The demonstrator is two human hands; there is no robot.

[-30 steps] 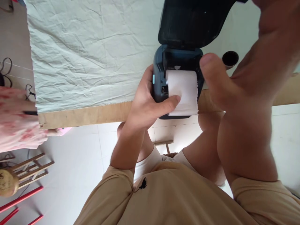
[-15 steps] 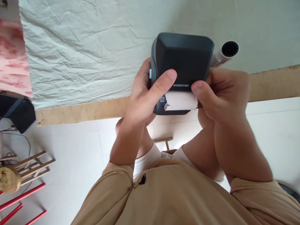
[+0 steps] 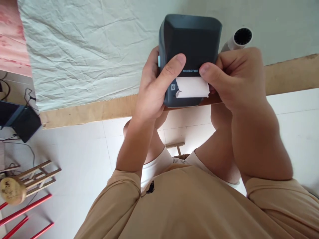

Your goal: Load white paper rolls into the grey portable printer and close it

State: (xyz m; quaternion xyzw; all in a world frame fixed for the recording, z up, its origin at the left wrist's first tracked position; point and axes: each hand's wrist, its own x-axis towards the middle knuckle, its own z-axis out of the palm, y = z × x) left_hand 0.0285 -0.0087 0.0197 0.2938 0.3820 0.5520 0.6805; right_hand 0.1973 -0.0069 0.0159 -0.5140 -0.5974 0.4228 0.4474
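Note:
A dark label printer marked NIIMBOT is held above the table's front edge. My left hand grips its left side, the thumb lying on the top face and the fingers hidden behind. A strip of white paper with torn ends curls out of the printer's near end. My right hand is closed at the printer's right side, its thumb tip pressed on the lower right of the top face beside the lettering. The other right fingers are curled in and partly hidden.
Behind my right hand, a white cylinder with a dark opening rests on the cloth-covered table. On the floor at left are a small wooden stool, red bars, cables and a black box.
Both hands and the printer have moved up in the view, along with the table edge. The grip looks the same, and the paper strip still sticks out.

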